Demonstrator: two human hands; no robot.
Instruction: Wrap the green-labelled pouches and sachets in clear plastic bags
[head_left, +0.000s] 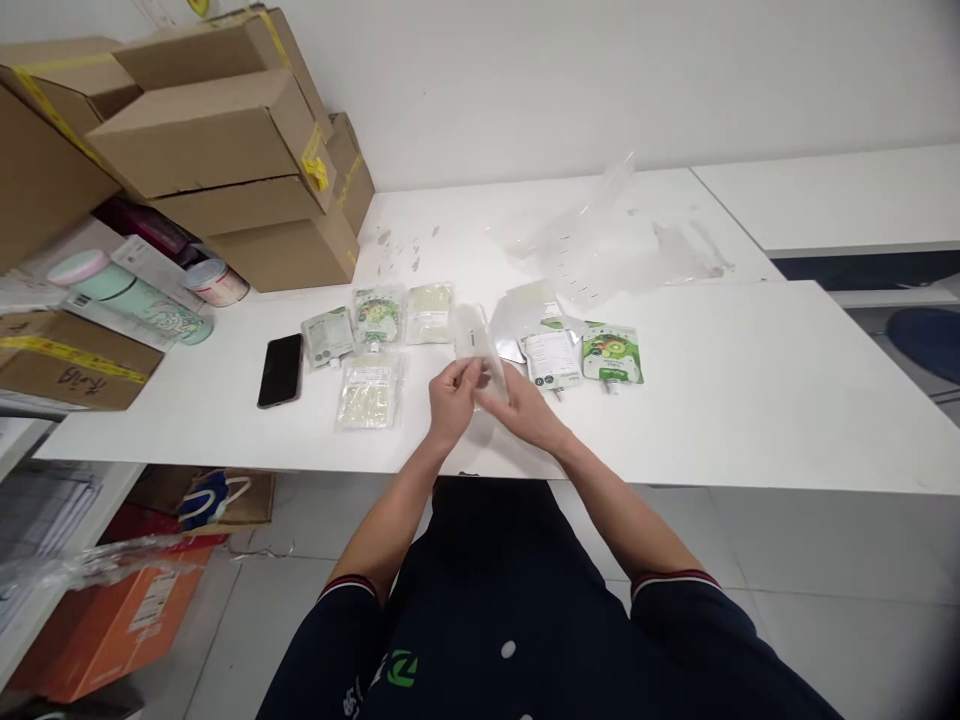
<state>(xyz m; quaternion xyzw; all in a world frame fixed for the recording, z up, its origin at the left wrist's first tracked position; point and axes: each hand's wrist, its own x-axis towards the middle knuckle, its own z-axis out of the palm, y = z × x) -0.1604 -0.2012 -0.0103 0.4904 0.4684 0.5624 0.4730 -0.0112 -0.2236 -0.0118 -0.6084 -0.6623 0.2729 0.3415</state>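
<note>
If fingers slip: the clear bag [474,343], pinched upright by the left hand [450,400] and right hand [523,405], could drop past the near edge of the table [750,400].
Boxes [225,150]: piled far left, out of the way.
Loose plastic [600,240]: lying behind, could get mixed up.
Phone [280,369]: left, well apart.
Green packs [613,352]: near the right hand, easy to bump.

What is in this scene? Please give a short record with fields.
left hand: holds the clear bag
right hand: holds the same bag
left of hands: bagged pouch, black phone
right of hands: white pouch, green pouch
surface: white table
far left: cardboard boxes
</note>
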